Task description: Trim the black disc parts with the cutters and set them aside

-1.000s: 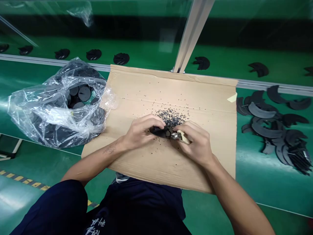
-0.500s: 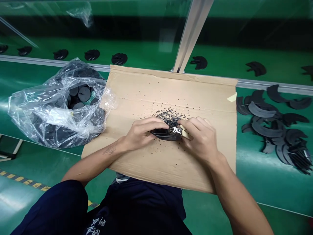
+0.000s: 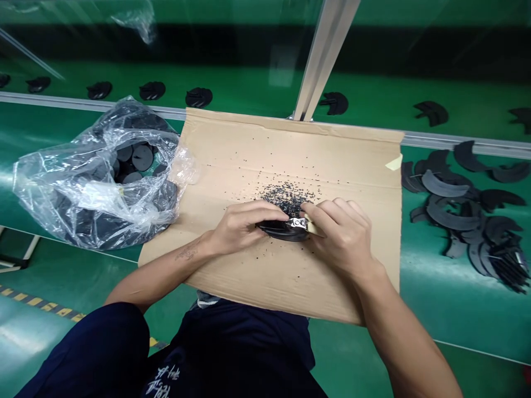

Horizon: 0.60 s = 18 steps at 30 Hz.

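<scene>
Over the cardboard sheet (image 3: 332,155), the left hand (image 3: 244,225) closes on a black piece (image 3: 284,232), steadying it; the right hand (image 3: 342,235) pinches a small knife (image 3: 311,225) against it (black crumbs (image 3: 286,198) lie at twelve o'clock).

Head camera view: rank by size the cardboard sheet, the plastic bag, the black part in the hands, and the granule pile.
1. Cardboard sheet
2. Clear plastic bag
3. Black part and granule pile: they look alike, so I can't rank them.
</scene>
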{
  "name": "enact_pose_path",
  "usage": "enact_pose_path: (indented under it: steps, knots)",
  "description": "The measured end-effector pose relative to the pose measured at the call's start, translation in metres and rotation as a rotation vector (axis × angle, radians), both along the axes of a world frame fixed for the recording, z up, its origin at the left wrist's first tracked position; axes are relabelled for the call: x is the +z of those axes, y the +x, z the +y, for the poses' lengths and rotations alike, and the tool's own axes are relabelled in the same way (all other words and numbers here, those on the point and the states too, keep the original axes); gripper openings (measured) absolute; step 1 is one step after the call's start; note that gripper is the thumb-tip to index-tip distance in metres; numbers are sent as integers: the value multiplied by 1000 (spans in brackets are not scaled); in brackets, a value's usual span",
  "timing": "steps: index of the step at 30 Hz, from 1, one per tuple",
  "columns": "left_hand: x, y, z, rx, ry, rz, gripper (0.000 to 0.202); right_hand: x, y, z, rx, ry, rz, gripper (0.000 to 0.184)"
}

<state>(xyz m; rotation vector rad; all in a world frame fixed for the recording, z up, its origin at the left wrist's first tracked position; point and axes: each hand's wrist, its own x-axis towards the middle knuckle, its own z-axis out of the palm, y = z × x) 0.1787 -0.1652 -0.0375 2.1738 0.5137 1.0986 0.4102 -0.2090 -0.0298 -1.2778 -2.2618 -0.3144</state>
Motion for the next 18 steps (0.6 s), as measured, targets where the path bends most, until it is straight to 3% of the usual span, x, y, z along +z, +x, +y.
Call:
enact_pose_path:
  steps: [10, 18]
  knots:
    - [0, 0, -3, 10, -22, -39, 21, 4, -6, -6, -58, 114, -63, 10]
    - [7, -4, -1, 27, -23, 63, 19, -3, -1, -3, -124, 12, -1, 18]
